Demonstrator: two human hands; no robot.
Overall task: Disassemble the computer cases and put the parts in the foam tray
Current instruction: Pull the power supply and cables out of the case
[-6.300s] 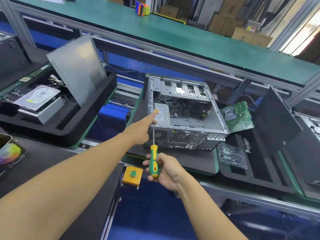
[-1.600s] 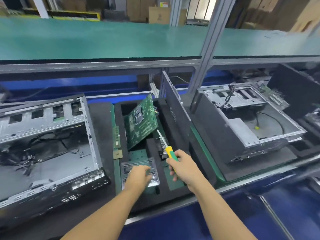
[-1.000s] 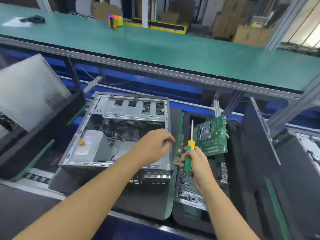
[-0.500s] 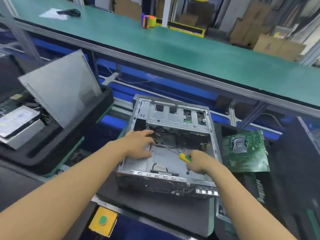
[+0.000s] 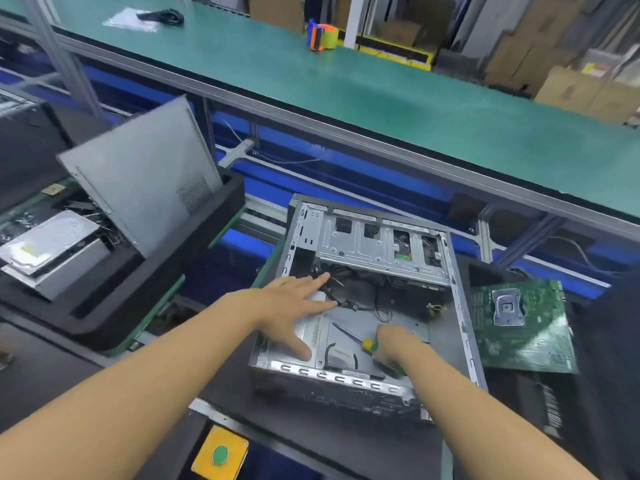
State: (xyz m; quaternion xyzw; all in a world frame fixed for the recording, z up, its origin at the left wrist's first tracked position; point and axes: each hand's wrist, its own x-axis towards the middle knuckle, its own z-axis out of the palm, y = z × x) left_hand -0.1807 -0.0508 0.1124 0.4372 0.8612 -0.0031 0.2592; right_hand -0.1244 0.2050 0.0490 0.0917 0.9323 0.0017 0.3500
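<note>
An open grey computer case (image 5: 460, 306) lies on its side in front of me, with loose black cables (image 5: 360, 289) inside. My left hand (image 5: 294, 306) lies flat, fingers spread, on the silver box in the case's near left corner. My right hand (image 5: 394, 344) is inside the case and grips a green-and-yellow screwdriver (image 5: 367, 344), its blade pointing left over the case floor. A green motherboard (image 5: 519, 327) rests in the black foam tray (image 5: 588, 427) to the right of the case.
At the left, another black foam tray (image 5: 194, 265) holds a leaning grey side panel (image 5: 145, 174) and a hard drive (image 5: 48, 244). A yellow box with a green button (image 5: 220, 453) sits at the near edge. A green shelf (image 5: 381, 91) with a tape dispenser (image 5: 322, 34) runs behind.
The view moved closer to the case. My left hand flattened onto the silver box. My right hand with the screwdriver stayed low inside the case.
</note>
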